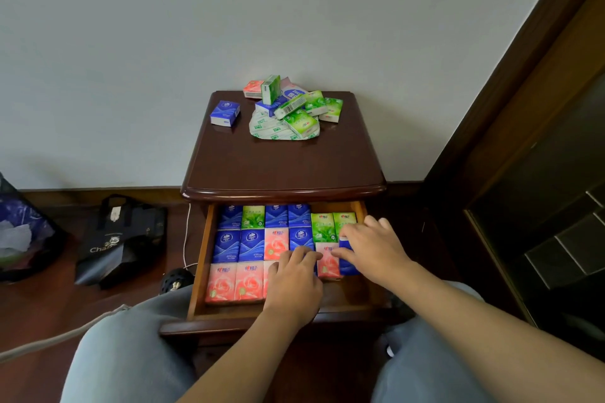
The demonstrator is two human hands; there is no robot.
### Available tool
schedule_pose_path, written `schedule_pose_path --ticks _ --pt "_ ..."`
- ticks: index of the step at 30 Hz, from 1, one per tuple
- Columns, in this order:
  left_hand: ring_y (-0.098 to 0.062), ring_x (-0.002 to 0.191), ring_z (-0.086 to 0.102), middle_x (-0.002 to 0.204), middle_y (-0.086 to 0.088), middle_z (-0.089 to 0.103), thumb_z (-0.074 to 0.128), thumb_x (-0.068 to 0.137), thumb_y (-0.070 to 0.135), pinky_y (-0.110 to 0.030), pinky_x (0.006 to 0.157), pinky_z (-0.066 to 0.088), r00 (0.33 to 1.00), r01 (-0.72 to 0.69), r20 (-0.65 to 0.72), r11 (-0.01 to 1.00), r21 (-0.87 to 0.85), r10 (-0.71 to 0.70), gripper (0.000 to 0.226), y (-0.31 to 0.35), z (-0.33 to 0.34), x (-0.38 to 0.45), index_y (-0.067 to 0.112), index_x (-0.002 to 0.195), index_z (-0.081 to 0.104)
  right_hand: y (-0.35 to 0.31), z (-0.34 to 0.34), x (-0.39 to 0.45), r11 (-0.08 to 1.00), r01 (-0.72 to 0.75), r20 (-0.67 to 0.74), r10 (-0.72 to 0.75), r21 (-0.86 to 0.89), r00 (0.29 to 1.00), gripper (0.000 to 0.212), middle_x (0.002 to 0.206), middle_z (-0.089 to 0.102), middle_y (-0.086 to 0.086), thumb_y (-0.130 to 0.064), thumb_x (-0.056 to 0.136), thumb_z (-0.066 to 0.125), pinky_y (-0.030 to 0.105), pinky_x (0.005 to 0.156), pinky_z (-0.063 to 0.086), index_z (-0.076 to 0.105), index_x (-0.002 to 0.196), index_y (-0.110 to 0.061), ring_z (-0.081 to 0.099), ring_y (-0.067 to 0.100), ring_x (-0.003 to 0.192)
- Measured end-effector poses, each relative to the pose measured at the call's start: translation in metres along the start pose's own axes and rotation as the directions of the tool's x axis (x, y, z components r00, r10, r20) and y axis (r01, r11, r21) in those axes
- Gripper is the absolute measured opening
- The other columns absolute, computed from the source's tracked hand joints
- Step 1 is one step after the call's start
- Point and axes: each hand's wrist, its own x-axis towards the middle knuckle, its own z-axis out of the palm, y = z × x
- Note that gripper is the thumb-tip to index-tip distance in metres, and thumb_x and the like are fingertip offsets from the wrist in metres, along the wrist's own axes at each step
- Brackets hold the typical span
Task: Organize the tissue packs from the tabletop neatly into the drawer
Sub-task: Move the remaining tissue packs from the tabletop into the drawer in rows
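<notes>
In the open drawer (pixel 200 258) below the bench (pixel 281 167), I see both hands down among the tissue packs. My right hand (pixel 373 249) has its grip clamped on a blue pack (pixel 347 263), thumb and fingers pinching it upright at the right end of the middle row, just beside a pink pack (pixel 327 260). My left hand (pixel 294 285) lies flat with its fingers straight and relaxed, resting on the packs near the middle of the drawer, its fingertips (pixel 302 253) touching a blue pack there and covering part of the front row. The drawer holds packs in three rows: blue and green ones along the back, blue, pink and green in the middle, and pink rose packs (pixel 234 281) at the front left. On the benchtop, near the wall, a loose heap of green packs (pixel 301 111) sits on a torn wrapper (pixel 275 131), with a pink pack (pixel 252 88) behind it and a single blue pack (pixel 225 112) apart to the left. On the floor to the left stand a dark carrier bag (pixel 118 239) and a purple bag (pixel 23 226). My knees, in light trousers, frame the drawer front.
</notes>
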Motion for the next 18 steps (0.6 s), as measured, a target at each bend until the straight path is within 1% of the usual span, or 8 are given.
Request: schedule_pose_path --ticks 3,6,8,10,12,13,15,18 --pt "-0.015 0.146 0.028 0.157 0.012 0.038 0.051 0.101 0.036 -0.041 0.116 0.032 0.999 -0.007 0.032 1.000 0.008 0.006 0.051 -0.001 0.001 0.001 0.036 0.151 0.040 0.005 0.000 0.006 1.000 0.027 0.072 -0.026 -0.016 0.997 0.048 0.123 0.068 -0.007 -0.067 0.100 0.045 0.039 0.097 0.041 0.061 0.120 -0.027 0.053 0.019 0.115" --pt "-0.019 0.152 0.019 0.164 0.013 0.029 0.048 0.100 0.035 -0.048 0.121 0.024 0.993 -0.086 0.086 0.994 0.060 0.081 0.054 0.000 0.002 0.003 0.043 0.152 0.036 0.010 0.003 0.007 0.996 0.052 0.088 -0.046 -0.069 0.995 0.047 0.123 0.068 -0.005 -0.064 0.104 0.039 0.039 0.097 0.040 0.060 0.122 -0.026 0.050 0.020 0.115" --pt "-0.021 0.155 0.017 0.166 0.012 0.028 0.045 0.100 0.035 -0.051 0.124 0.019 0.986 -0.131 0.121 0.985 0.107 0.118 0.050 0.001 0.003 0.004 0.043 0.150 0.040 0.010 0.008 0.006 0.995 0.038 0.082 -0.030 -0.091 0.996 0.043 0.124 0.067 -0.004 -0.059 0.106 0.037 0.040 0.096 0.038 0.058 0.123 -0.025 0.048 0.022 0.116" --pt "-0.021 0.155 0.017 0.166 0.013 0.030 0.043 0.101 0.037 -0.052 0.125 0.017 0.984 -0.128 0.142 0.985 0.117 0.111 0.049 0.001 0.003 0.005 0.042 0.149 0.043 0.008 0.013 0.004 0.997 0.019 0.088 -0.013 -0.071 0.996 0.038 0.125 0.066 -0.004 -0.054 0.107 0.039 0.040 0.097 0.037 0.058 0.122 -0.024 0.045 0.022 0.118" --pt "-0.021 0.155 0.017 0.165 0.014 0.031 0.045 0.101 0.037 -0.052 0.125 0.018 0.983 -0.114 0.153 0.988 0.104 0.097 0.050 -0.001 0.004 0.005 0.042 0.150 0.042 0.006 0.019 0.002 0.998 0.041 0.069 -0.037 -0.057 0.997 0.036 0.130 0.063 -0.003 -0.052 0.106 0.045 0.040 0.099 0.039 0.057 0.126 -0.025 0.046 0.022 0.122" --pt "-0.020 0.155 0.016 0.165 0.014 0.031 0.046 0.101 0.037 -0.052 0.126 0.018 0.983 -0.109 0.160 0.989 0.098 0.093 0.051 -0.001 0.004 0.005 0.042 0.151 0.042 0.006 0.021 0.001 0.998 0.046 0.048 -0.044 -0.044 0.998 0.038 0.133 0.061 -0.003 -0.052 0.105 0.049 0.039 0.100 0.041 0.056 0.131 -0.025 0.047 0.022 0.124" --pt "-0.020 0.155 0.015 0.165 0.015 0.030 0.048 0.101 0.037 -0.051 0.126 0.018 0.981 -0.100 0.173 0.991 0.085 0.085 0.052 -0.001 0.002 0.005 0.042 0.152 0.040 0.006 0.022 -0.001 0.999 0.036 0.020 -0.036 0.000 0.999 0.050 0.138 0.055 -0.005 -0.054 0.099 0.060 0.037 0.102 0.043 0.051 0.140 -0.028 0.049 0.019 0.128" --pt "-0.019 0.155 0.014 0.166 0.016 0.028 0.049 0.101 0.037 -0.050 0.125 0.017 0.980 -0.090 0.185 0.994 0.066 0.077 0.053 0.000 0.001 0.005 0.042 0.153 0.039 0.012 0.021 -0.006 0.997 0.042 0.022 -0.044 0.068 0.999 0.065 0.139 0.052 -0.007 -0.054 0.089 0.074 0.034 0.106 0.043 0.046 0.142 -0.030 0.050 0.014 0.129"
